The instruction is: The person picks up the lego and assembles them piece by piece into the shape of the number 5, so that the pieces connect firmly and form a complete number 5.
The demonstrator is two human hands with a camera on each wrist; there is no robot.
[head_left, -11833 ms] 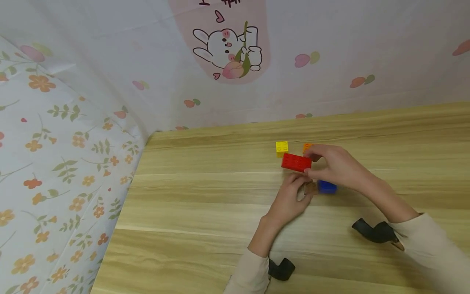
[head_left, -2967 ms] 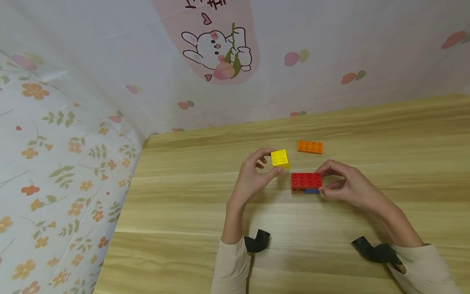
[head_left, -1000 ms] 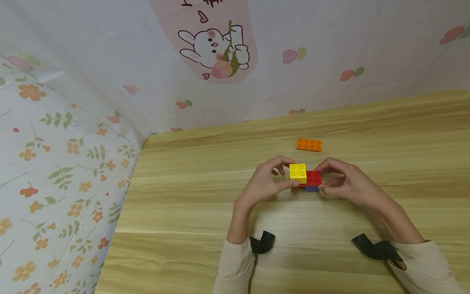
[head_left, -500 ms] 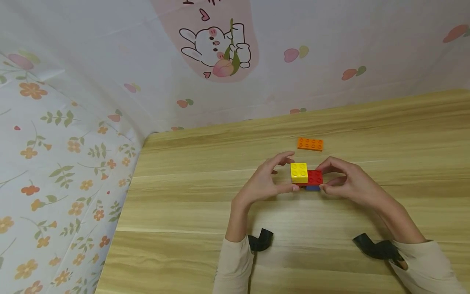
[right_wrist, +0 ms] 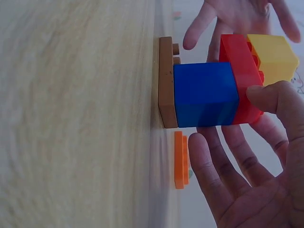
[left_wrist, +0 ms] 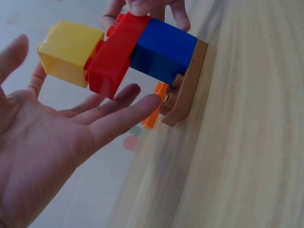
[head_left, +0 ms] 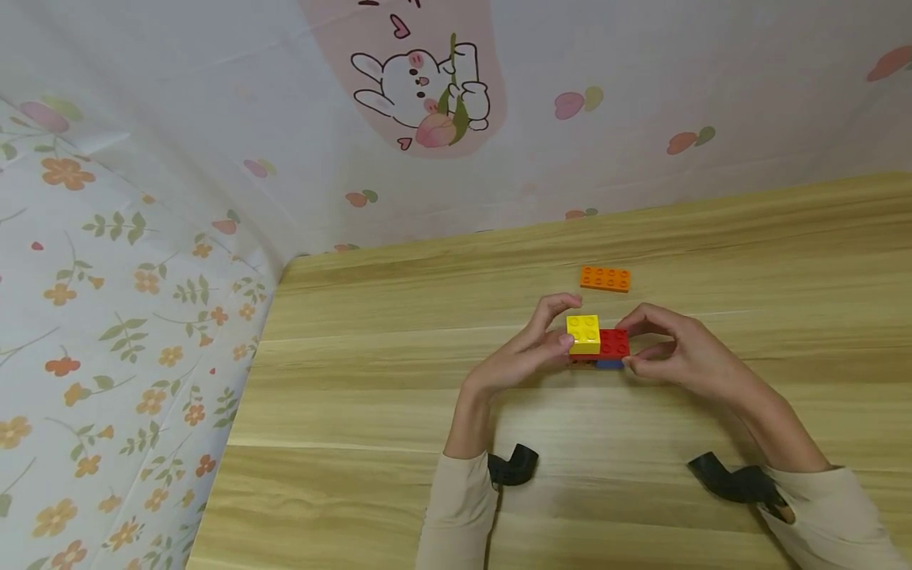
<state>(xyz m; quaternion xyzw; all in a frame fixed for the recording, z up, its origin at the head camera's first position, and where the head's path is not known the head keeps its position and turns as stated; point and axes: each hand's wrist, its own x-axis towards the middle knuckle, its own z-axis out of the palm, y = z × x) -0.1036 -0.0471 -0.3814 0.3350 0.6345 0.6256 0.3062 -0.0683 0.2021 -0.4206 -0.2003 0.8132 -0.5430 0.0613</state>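
A stack of toy building bricks stands on the table. At its bottom is a flat brown plate [left_wrist: 186, 90], under a blue brick [right_wrist: 205, 92] at one end. Across the blue one lies a long red brick [head_left: 614, 343], its other end overhanging the plate's bare studs. A square yellow brick [head_left: 583, 334] sits on the red brick's left half. My right hand [head_left: 687, 352] pinches the red brick's right end, thumb on the near side. My left hand [head_left: 523, 354] is spread beside the yellow brick, fingers extended and holding nothing.
An orange eight-stud plate [head_left: 606, 279] lies on the wooden table [head_left: 370, 380] behind the stack. A patterned white cloth [head_left: 285, 95] hangs along the back and left. Black curved pieces [head_left: 516, 467] stick out at both sleeves.
The red brick went onto the blue one. My left hand brought the yellow brick from the back onto the red brick, then let go and spread its fingers. My right hand keeps its hold.
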